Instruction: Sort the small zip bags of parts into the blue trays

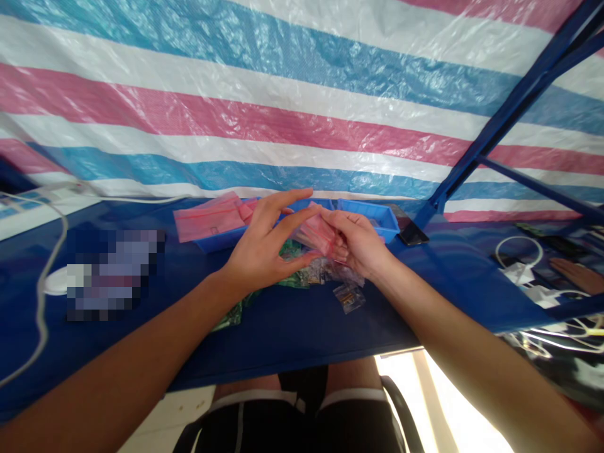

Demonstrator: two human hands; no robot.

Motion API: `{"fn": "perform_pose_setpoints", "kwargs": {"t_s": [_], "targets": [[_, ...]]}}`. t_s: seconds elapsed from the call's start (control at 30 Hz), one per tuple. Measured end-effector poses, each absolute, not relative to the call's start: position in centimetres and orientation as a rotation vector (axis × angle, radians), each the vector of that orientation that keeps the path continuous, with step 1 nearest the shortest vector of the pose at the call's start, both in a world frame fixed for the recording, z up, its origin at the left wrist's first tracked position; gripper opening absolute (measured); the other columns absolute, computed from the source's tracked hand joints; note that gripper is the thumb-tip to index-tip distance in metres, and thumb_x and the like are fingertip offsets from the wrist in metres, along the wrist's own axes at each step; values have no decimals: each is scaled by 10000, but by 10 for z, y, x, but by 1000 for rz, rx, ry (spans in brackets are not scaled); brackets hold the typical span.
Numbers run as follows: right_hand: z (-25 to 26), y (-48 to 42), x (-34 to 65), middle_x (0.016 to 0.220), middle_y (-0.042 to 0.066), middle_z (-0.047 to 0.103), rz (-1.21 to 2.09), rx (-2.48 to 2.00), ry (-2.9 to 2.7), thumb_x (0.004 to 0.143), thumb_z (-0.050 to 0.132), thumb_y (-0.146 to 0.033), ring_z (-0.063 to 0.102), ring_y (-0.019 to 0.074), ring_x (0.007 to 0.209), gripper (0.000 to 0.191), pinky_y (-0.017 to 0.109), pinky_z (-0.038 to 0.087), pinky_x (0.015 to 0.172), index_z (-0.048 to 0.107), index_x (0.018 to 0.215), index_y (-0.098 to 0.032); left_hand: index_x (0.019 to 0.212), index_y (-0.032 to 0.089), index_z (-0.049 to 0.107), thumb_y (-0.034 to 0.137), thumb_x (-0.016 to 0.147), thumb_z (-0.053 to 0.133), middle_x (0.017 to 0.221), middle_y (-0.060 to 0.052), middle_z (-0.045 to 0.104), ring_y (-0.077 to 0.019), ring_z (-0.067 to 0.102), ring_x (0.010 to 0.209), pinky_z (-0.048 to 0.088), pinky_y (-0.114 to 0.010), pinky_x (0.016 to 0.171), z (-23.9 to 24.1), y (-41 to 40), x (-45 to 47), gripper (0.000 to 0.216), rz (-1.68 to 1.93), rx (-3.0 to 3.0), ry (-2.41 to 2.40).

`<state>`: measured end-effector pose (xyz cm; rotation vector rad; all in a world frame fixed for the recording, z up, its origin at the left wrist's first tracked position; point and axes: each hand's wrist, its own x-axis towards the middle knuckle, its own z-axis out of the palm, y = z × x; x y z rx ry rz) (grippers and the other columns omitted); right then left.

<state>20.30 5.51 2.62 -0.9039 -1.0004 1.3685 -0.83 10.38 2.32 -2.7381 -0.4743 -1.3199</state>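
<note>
My two hands meet above the middle of a dark blue table (292,327). My right hand (356,242) is closed on a small pink plastic bag (317,234). My left hand (267,245) has its fingers spread, with its index finger and thumb tips touching the bag's left edge. Under the hands lie green circuit boards (287,277) and several small clear bags holding little parts (348,296).
A blue tray (377,217) with a pile of pink bags (207,217) stands behind the hands. A phone (411,234) lies to its right. White cables (42,289) run on the left. A striped tarp hangs behind. Another person's hand (578,274) shows far right.
</note>
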Motion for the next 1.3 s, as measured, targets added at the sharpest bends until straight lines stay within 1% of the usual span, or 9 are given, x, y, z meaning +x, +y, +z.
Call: {"fn": "perform_pose_setpoints", "kwargs": {"t_s": [0.2,0.4,0.57,0.73,0.87,0.97,1.03,1.13,1.3], "targets": [[32,51,202,425,-81,441,1376,-959,-989,765,907,-594,264,60,331,533,241,154,322,545,634,-224,1488,288,603,281,940,797,1556,-133,603,-317,604,1398,555,-509,1132,27,103,-9,582,-1399,-2624,-345],[26,55,203,441,-78,456,1367,-985,-1028,805,880,-642,299,82,332,546,262,175,335,535,651,-247,1201,259,753,254,1011,717,1181,-57,800,-225,737,1153,605,-425,1048,26,103,-9,193,-1417,-2748,-370],[25,56,203,494,-70,454,1129,-945,-1144,899,766,-706,357,113,410,503,282,276,434,600,745,-257,1165,184,752,316,1027,698,1083,-76,802,-200,760,981,633,-357,941,24,100,-7,199,-1537,-2673,-575],[32,47,204,806,-15,629,800,-981,-1308,928,767,-643,552,157,665,417,289,446,623,736,1105,-267,1371,198,688,324,1017,689,1070,-52,788,-158,738,850,627,-298,870,22,97,-6,376,-1539,-2621,-833],[37,44,205,1141,63,696,700,-933,-1460,903,811,-586,655,242,1043,380,343,544,908,786,1106,-266,1457,210,617,355,1000,718,1116,-54,775,-154,747,828,626,-277,810,17,99,-5,491,-1660,-2692,-876],[36,45,205,1231,80,704,635,-940,-1503,836,895,-506,638,286,1202,374,389,527,1058,813,1119,-275,1496,229,584,378,998,726,1144,-70,767,-167,752,829,623,-285,790,13,101,-6,538,-1697,-2728,-877],[34,46,204,1209,76,738,649,-951,-1521,860,881,-463,661,288,1186,330,399,528,1064,825,1125,-273,1512,232,571,378,1003,715,1169,-78,763,-186,758,873,622,-302,816,13,102,-7,549,-1653,-2755,-879],[29,47,203,1019,48,791,758,-955,-1560,930,812,-454,718,259,975,232,373,564,917,835,1055,-260,1523,216,562,358,1007,703,1170,-73,758,-181,754,880,607,-288,822,14,102,-8,553,-1572,-2804,-874],[25,50,204,832,30,781,793,-972,-1565,955,767,-514,709,230,777,306,344,567,766,813,935,-212,1535,207,549,351,1023,684,1190,-74,739,-161,735,856,587,-248,755,17,101,-8,549,-1506,-2865,-861]]}}
